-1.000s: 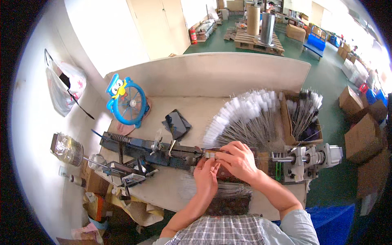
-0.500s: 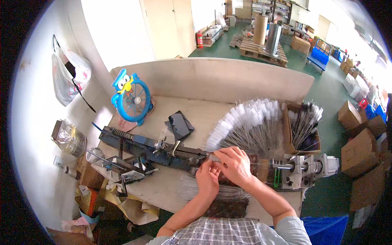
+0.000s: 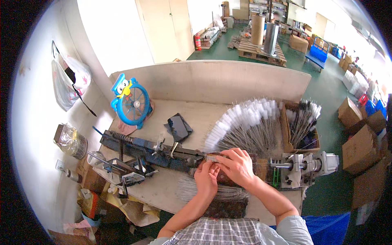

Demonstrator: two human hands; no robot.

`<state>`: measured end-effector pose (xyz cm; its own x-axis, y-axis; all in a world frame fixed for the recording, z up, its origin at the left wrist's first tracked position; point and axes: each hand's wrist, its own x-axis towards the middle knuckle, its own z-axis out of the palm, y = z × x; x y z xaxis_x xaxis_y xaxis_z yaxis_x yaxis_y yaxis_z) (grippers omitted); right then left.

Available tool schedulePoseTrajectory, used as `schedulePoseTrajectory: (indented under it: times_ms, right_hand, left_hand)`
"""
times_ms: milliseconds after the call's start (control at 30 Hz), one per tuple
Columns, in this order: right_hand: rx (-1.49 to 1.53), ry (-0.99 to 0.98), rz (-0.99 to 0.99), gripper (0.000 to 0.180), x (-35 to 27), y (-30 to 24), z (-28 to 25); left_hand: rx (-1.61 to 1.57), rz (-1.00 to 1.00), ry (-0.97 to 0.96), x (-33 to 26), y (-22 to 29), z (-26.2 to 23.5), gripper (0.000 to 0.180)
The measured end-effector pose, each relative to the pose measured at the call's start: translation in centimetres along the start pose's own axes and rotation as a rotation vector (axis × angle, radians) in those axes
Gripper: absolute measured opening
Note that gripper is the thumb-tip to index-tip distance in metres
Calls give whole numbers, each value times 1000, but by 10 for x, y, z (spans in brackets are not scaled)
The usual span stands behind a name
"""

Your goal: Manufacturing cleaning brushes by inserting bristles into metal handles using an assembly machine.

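Pinching a small pale strip (image 3: 212, 157) over the blue machine (image 3: 155, 152), both hands work close together at the machine's right end. The left hand (image 3: 206, 176) grips the strip's near edge with narrowed fingers; the right hand (image 3: 238, 165) curls over it from the right. Behind the machine fans a spread of white-tipped brushes (image 3: 245, 124). A phone (image 3: 178, 127) lies just behind the machine, a blue fan (image 3: 132, 104) further back-left, a grey motor (image 3: 306, 166) to its right.

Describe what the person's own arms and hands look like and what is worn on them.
Both hands, the left hand and the right hand, are bare, with no gloves. The forearms are uncovered. A short pale blue-grey sleeve covers the right upper arm, beside a checked front panel.
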<state>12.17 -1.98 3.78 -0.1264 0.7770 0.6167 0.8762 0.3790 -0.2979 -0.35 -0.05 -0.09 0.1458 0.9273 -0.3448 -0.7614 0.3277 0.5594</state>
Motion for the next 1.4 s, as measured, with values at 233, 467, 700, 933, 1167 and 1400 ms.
schedulePoseTrajectory:
  times_ms: [233,467,700,933,1167,1400]
  right_hand:
    - [32,1,12,26,5,-5,0]
    - [12,-40,-7,25,7,-1,7]
    - [2,-45,57,25,7,-6,-14]
    - [-155,-207,46,13,-13,2,-18]
    - [-36,-149,80,14,-10,8,-33]
    - [149,-210,109,15,-49,1,-38]
  left_hand:
    - [17,31,-2,1,-1,0,6]
    - [-1,-7,-9,5,-2,-2,10]
    - [32,-2,-16,2,1,-1,11]
    - [-5,-59,58,-5,7,0,41]
    - [205,-108,-94,-13,14,-6,56]
    - [543,-138,-73,-39,25,-28,47]
